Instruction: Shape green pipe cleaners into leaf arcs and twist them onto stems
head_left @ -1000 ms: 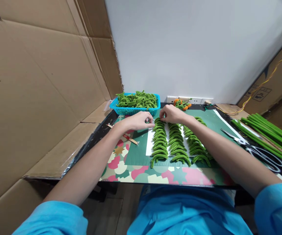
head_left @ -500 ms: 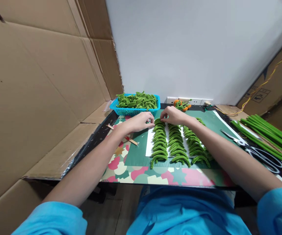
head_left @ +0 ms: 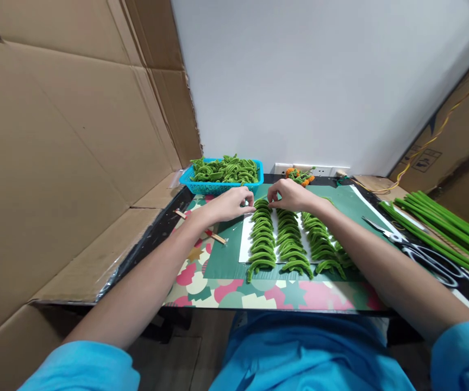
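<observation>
Green pipe-cleaner pieces (head_left: 262, 236), bent into arches, lie overlapping in several columns on white paper (head_left: 244, 247). At the far end of the leftmost column my left hand (head_left: 234, 203) is pinched at the left end of the top green piece (head_left: 262, 203). My right hand (head_left: 290, 195) pinches at the right end of that same piece, its fingertips pointing down. The contact itself is small and partly hidden by the fingers. My right forearm covers part of the rightmost columns.
Behind my left hand a blue basket (head_left: 222, 188) holds a heap of green pieces. Orange-and-green fuzzy pieces (head_left: 300, 176) lie by a wall socket strip (head_left: 326, 171). Scissors (head_left: 433, 263) and long green stems (head_left: 450, 228) are at right; a wooden stick (head_left: 218, 238) lies left. Cardboard (head_left: 75, 163) walls the left side.
The view has shifted slightly, moving the table scene a little left and down. Both hands stay at the top of the leftmost column with nearly the same pinch.
</observation>
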A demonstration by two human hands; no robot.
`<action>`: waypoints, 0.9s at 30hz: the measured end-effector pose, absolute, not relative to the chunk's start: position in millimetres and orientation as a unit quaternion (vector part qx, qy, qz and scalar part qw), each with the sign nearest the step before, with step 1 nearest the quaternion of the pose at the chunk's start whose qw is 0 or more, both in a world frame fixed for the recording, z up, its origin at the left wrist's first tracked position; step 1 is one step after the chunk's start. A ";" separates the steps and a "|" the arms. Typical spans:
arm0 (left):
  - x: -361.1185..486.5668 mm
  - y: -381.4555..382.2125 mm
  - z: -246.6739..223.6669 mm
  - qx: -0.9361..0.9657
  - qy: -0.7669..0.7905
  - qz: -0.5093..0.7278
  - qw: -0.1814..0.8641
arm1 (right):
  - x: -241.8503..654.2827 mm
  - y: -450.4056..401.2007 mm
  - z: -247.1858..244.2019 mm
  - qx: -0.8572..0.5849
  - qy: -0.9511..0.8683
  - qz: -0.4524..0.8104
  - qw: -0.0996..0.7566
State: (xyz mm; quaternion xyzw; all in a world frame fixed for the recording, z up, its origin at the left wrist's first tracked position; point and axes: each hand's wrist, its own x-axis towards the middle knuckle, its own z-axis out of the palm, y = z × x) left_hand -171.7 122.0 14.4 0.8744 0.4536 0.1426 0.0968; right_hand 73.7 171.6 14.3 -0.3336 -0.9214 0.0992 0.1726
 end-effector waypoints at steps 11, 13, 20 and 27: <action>-163.7 121.4 6.8 0.887 0.428 0.159 0.068 | 71.3 163.2 16.3 -0.343 -0.931 0.057 0.111; -163.8 120.6 6.7 0.889 0.424 0.160 0.070 | 69.1 163.1 15.1 -0.347 -0.931 0.045 0.101; -163.0 119.8 7.3 0.888 0.420 0.164 0.085 | 64.5 166.0 15.8 -0.347 -0.933 0.038 0.083; -162.8 117.4 10.2 0.886 0.421 0.165 0.101 | 66.9 164.0 16.1 -0.344 -0.936 0.019 0.076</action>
